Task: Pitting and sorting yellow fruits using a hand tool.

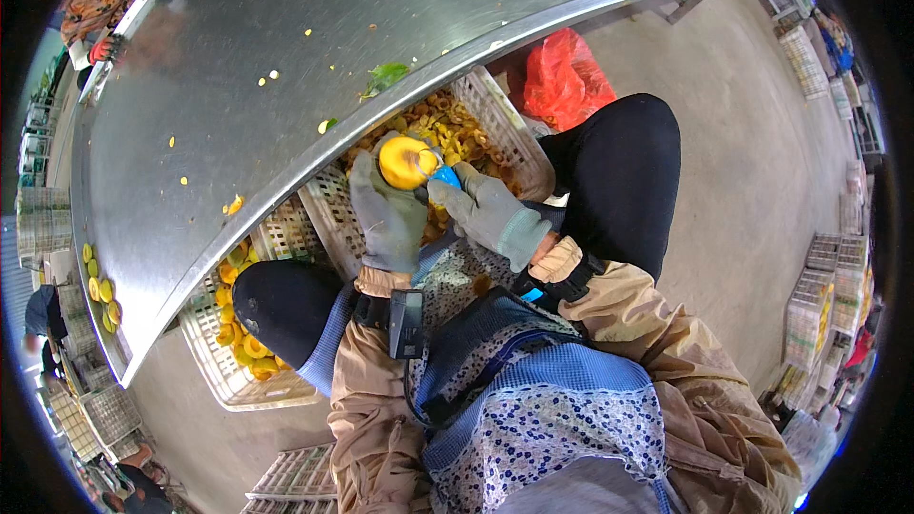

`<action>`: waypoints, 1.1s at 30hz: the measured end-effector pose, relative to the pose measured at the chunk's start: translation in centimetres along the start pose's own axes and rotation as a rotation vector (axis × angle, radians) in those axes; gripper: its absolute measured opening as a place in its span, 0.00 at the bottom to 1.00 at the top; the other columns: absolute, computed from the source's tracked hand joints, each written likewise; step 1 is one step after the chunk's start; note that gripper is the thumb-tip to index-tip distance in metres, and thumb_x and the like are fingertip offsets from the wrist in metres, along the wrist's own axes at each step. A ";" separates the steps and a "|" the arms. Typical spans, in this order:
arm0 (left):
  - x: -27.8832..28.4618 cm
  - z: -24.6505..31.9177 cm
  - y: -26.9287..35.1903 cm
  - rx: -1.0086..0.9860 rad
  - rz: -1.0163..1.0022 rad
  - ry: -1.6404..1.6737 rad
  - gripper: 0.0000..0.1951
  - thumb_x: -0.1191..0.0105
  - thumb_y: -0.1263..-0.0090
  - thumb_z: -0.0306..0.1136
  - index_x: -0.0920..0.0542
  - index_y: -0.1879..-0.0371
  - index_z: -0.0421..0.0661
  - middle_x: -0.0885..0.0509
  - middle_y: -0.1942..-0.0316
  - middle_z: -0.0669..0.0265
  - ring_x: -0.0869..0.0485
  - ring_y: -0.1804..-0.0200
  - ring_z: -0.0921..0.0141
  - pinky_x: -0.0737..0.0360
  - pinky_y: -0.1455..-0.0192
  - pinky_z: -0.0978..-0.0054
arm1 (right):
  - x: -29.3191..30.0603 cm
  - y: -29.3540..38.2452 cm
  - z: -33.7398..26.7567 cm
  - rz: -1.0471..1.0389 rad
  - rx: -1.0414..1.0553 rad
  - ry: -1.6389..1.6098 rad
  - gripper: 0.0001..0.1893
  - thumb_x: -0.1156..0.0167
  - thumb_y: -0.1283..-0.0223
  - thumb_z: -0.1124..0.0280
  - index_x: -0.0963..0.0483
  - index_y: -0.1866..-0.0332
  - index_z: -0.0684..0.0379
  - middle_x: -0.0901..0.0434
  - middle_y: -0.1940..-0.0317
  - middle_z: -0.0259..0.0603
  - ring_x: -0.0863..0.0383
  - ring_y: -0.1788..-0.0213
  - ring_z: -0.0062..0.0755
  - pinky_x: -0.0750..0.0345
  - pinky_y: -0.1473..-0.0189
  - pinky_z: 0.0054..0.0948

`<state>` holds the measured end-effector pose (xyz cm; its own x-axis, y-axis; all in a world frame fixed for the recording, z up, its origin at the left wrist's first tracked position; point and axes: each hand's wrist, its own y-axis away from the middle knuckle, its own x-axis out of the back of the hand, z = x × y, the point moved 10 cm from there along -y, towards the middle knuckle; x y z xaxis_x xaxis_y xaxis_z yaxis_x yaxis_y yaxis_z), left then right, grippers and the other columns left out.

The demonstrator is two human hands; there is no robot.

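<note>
My left hand [389, 210], in a grey glove, holds a halved yellow fruit [407, 163] with its cut face up and a brownish hollow at its middle. In my right hand [489, 210], gloved too, is a small tool with a blue handle [446, 176]; its thin curved metal end touches the fruit's right edge. Both hands are above a plastic crate [500, 118] of yellow and brown peelings and scraps. By my left knee another crate [235, 400] holds yellow fruit halves [253, 346].
A metal table [235, 28] with a raised rim spans the front, bearing scraps, leaves [385, 78] and fruit halves [107, 291]. A red plastic bag [564, 82] lies beyond the scrap crate. A co-worker's gloved hand [106, 48] is at the far left edge. Stacked crates [810, 314] stand right.
</note>
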<state>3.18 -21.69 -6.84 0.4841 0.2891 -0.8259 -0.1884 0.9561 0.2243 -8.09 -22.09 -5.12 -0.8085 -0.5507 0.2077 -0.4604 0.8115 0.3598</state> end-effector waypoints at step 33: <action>-2.3 2.4 0.5 -0.341 -0.085 -0.361 0.16 0.56 0.35 0.39 0.27 0.59 0.38 0.22 0.62 0.56 0.21 0.60 0.64 0.23 0.54 0.68 | -3.5 1.6 -0.1 -0.308 -0.209 -0.290 0.23 0.52 0.37 0.48 0.33 0.53 0.60 0.34 0.86 0.28 0.37 0.88 0.15 0.39 0.87 0.18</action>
<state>4.04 -21.77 -3.56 0.7630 0.2667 -0.5888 -0.3753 0.9244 -0.0677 -5.94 -18.92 -5.15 -0.7285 -0.6585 -0.1890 -0.6353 0.5460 0.5462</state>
